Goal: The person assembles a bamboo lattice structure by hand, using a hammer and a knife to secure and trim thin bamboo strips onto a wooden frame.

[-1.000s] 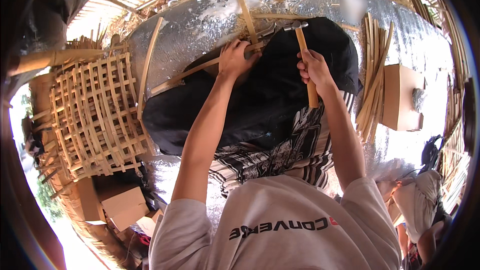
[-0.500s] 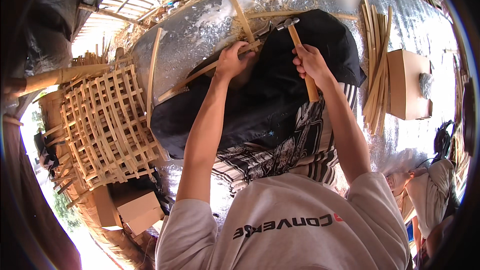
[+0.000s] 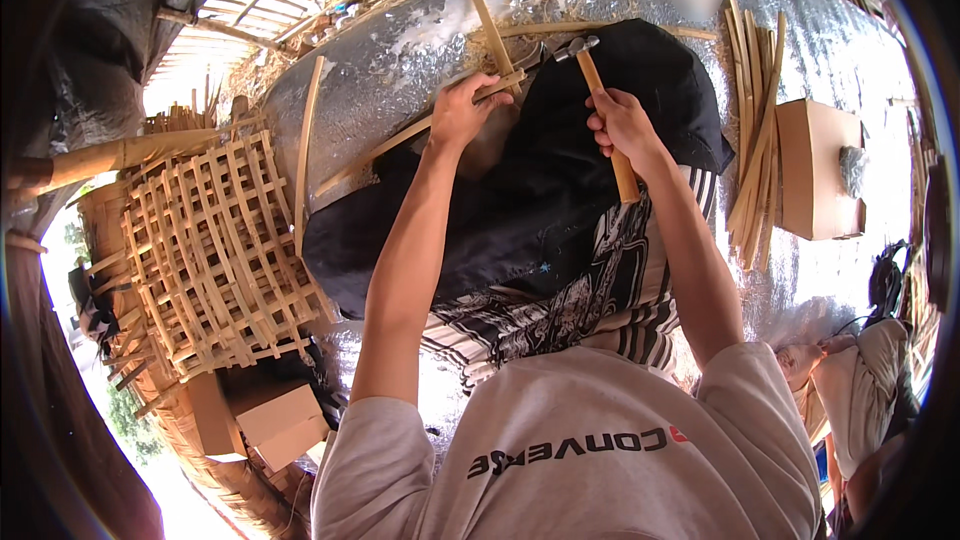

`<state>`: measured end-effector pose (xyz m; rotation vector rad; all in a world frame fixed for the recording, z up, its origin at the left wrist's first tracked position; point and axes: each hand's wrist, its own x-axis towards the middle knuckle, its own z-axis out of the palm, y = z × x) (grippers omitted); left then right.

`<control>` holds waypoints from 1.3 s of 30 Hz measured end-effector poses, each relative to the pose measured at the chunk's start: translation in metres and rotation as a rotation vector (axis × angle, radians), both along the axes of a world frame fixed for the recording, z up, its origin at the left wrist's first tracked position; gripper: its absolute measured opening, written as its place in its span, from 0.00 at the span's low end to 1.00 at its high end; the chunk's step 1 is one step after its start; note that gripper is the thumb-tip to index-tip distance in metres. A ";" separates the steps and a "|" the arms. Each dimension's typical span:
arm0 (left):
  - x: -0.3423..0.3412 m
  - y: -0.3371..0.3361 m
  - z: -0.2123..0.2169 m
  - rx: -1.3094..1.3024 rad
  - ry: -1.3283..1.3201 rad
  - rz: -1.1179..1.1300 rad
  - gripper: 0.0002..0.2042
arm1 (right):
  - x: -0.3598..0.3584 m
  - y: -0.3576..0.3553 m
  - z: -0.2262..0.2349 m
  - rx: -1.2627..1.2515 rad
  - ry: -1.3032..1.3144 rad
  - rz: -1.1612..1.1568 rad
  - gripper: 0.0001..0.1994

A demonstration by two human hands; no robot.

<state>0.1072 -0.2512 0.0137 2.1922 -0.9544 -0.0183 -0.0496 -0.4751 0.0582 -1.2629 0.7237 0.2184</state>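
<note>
The hammer (image 3: 603,110) has swung since the earlier frame: its head now sits up by the crossed strips, where half a second ago it hung a little lower and further right. The right hand (image 3: 622,128) is clenched round the wooden handle, mid-shaft. The left hand (image 3: 463,112) pinches down on two bamboo strips (image 3: 492,35) where they cross, fingers curled over the joint; whether a nail sits under them I cannot tell, since the fingers hide it.

Both strips lie over a black cloth (image 3: 560,210) on the lap, above a silver mat (image 3: 400,70).

Progress looks early for this piece: only a few strips are joined here, with a curved one (image 3: 305,155) at the left still loose. One finished lattice panel (image 3: 215,255) lies off to the left.

A bundle of spare strips (image 3: 752,130), perhaps a dozen, waits on the right beside one cardboard box (image 3: 815,170); two more boxes (image 3: 270,420) sit at lower left.
</note>
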 end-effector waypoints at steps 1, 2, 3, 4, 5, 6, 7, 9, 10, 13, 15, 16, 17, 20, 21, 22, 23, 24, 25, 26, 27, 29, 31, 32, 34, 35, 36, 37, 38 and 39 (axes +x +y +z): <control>0.000 0.000 0.000 0.006 -0.017 0.002 0.17 | 0.000 0.001 0.001 0.000 -0.002 0.002 0.16; 0.000 -0.001 0.000 0.010 -0.032 0.002 0.16 | 0.000 0.000 0.001 -0.006 0.003 0.002 0.16; 0.000 -0.003 0.001 0.015 -0.047 0.002 0.16 | 0.000 0.000 0.001 -0.013 0.007 0.002 0.16; 0.000 -0.004 0.001 0.015 -0.040 -0.004 0.15 | 0.000 -0.001 0.001 -0.019 0.012 0.001 0.16; 0.001 -0.004 -0.001 0.017 -0.034 -0.008 0.15 | 0.000 -0.001 0.001 -0.018 0.010 0.004 0.16; 0.001 -0.003 -0.002 0.019 -0.029 -0.011 0.15 | 0.000 0.000 0.001 -0.016 0.008 0.006 0.16; 0.002 -0.003 -0.003 0.012 -0.011 -0.017 0.15 | 0.001 0.000 0.001 -0.015 0.006 0.009 0.16; 0.002 0.000 -0.007 -0.001 0.025 -0.027 0.16 | 0.002 0.002 0.002 -0.009 0.005 0.014 0.16; 0.002 0.004 -0.008 0.052 0.052 -0.022 0.16 | 0.002 0.003 0.003 -0.007 0.005 0.017 0.16; -0.011 -0.001 -0.001 0.174 0.122 -0.022 0.16 | -0.001 -0.002 -0.001 -0.017 0.017 -0.002 0.16; -0.013 0.003 0.000 0.222 0.131 0.009 0.16 | 0.000 0.001 0.001 -0.027 0.021 0.002 0.16; -0.012 0.003 0.000 0.189 0.101 0.003 0.16 | 0.000 0.001 0.002 -0.032 0.023 0.003 0.16; -0.011 0.004 0.000 0.158 0.071 -0.003 0.16 | 0.000 0.001 0.002 -0.031 0.023 0.003 0.16; -0.005 0.004 -0.001 0.116 0.110 -0.007 0.17 | 0.001 0.000 0.001 -0.033 0.022 0.003 0.16; -0.003 0.004 -0.002 0.110 0.142 -0.006 0.17 | 0.000 0.000 0.000 -0.034 0.021 0.004 0.16; 0.001 0.002 -0.003 0.216 0.201 0.069 0.18 | 0.000 0.000 -0.001 -0.037 0.021 0.004 0.16; 0.006 0.001 -0.006 0.322 0.258 0.144 0.19 | 0.001 0.001 -0.001 -0.036 0.020 0.003 0.16; 0.009 0.000 -0.008 0.427 0.315 0.221 0.20 | 0.001 0.002 0.000 -0.036 0.020 0.002 0.16; 0.011 0.000 -0.010 0.469 0.295 0.238 0.20 | 0.002 0.003 0.001 -0.036 0.019 0.001 0.16; 0.011 -0.001 -0.013 0.512 0.277 0.251 0.21 | 0.001 0.003 0.001 -0.038 0.018 0.001 0.16; 0.011 -0.003 -0.015 0.554 0.259 0.266 0.21 | 0.001 0.003 0.000 -0.040 0.017 0.002 0.15; 0.008 -0.006 -0.017 0.493 0.226 0.301 0.19 | 0.000 0.004 0.001 -0.046 0.019 -0.005 0.15; 0.002 -0.010 -0.017 0.456 0.191 0.313 0.18 | -0.002 0.003 0.003 -0.053 0.023 -0.019 0.15; -0.002 -0.008 -0.017 0.451 0.172 0.310 0.17 | -0.002 0.003 0.002 -0.058 0.019 -0.017 0.15; -0.005 -0.008 -0.020 0.410 0.112 0.304 0.17 | -0.002 0.003 -0.001 -0.069 0.010 -0.012 0.15; -0.004 -0.006 -0.024 0.375 0.069 0.308 0.17 | -0.001 0.005 0.000 -0.062 0.008 -0.008 0.15; -0.003 -0.002 -0.028 0.340 0.026 0.313 0.17 | 0.000 0.007 0.002 -0.056 0.005 -0.004 0.15; -0.003 0.005 -0.030 0.373 0.053 0.323 0.16 | 0.002 0.009 0.003 -0.049 0.003 0.001 0.15; -0.004 0.001 -0.026 0.401 0.086 0.320 0.15 | 0.001 0.007 0.002 -0.055 0.007 -0.005 0.15; -0.005 -0.003 -0.021 0.430 0.117 0.317 0.15 | 0.000 0.006 0.000 -0.060 0.011 -0.009 0.15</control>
